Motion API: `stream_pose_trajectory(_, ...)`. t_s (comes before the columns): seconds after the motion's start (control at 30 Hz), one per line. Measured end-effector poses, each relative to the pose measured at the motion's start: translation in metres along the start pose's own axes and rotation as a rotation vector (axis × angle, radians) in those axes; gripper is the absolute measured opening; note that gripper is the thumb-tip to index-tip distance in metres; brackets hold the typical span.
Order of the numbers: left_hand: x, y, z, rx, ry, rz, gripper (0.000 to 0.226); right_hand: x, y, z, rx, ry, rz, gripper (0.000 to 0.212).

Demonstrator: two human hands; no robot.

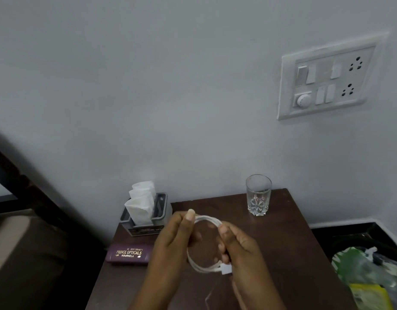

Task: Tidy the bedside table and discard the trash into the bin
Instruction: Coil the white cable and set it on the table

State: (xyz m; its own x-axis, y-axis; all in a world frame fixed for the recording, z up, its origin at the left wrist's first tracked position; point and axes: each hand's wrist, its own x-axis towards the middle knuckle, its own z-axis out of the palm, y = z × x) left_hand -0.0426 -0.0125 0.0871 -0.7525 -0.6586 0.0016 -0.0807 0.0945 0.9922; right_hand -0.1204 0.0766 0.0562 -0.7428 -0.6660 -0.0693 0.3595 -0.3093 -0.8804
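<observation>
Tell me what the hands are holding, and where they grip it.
A coiled white cable: left hand pinches the loop's top, right hand grips its right side.

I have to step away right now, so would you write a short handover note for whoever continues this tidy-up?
Left hand and right hand: both pinch a coiled white cable, held above the bedside table; its plug hangs near the right fingers.
On the table: empty glass at the back, tissue holder at the back left, purple spectacle case in front of it.
Bin on the right already holds wrappers.
Done: cable looped.
Left: set the cable down neatly; check for remaining trash.
</observation>
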Motion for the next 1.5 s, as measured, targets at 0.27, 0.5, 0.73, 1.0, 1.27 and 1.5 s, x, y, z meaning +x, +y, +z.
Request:
stream_pose_trajectory(0.27, 0.001, 0.013, -0.011, -0.084, -0.156, -0.287, 0.037, -0.007, -0.014, -0.01, -0.341, -0.128, -0.08, 0.014)
stream_pose_trajectory(0.5, 0.0, 0.008, 0.014, -0.725, 0.042, -0.433, 0.026, -0.004, -0.021, -0.011, 0.489, -0.084, 0.304, 0.06)
stream_pose_trajectory(0.73, 0.003, -0.005, 0.027, -0.914, 0.393, -0.286, 0.035, -0.004, 0.005, 0.004, 0.11, 0.007, 0.115, 0.044)
stream_pose_trajectory(1.0, -0.011, -0.012, 0.013, -0.914, 0.14, -0.296, 0.051, -0.009, -0.009, -0.003, 0.032, -0.02, 0.035, 0.014)
stream_pose_trajectory(1.27, -0.009, 0.013, -0.025, -0.07, -0.273, -0.442, 0.059, -0.02, -0.035, -0.014, -0.609, -0.443, -0.047, 0.021)
stream_pose_trajectory(1.5, -0.011, 0.008, -0.014, 0.265, -0.154, -0.044, 0.041, -0.022, -0.033, -0.012, -0.739, -0.314, -0.042, 0.029)
